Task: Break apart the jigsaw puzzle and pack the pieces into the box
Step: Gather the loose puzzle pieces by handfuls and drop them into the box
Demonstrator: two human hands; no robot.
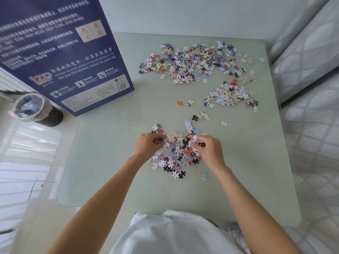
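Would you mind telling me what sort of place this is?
Probably a room in a home: a pale green table strewn with puzzle pieces, a quilted bed or sofa beside it, and a lined waste bin on the tiled floor.

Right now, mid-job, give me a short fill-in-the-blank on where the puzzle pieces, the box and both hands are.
1. Both hands, left hand and right hand, work in the pile of pieces ____ to the person.
2. The blue puzzle box stands at the table's far ____ corner.
3. The biggest pile of pieces lies at the table's ____ edge.

Missing words: nearest; left; far
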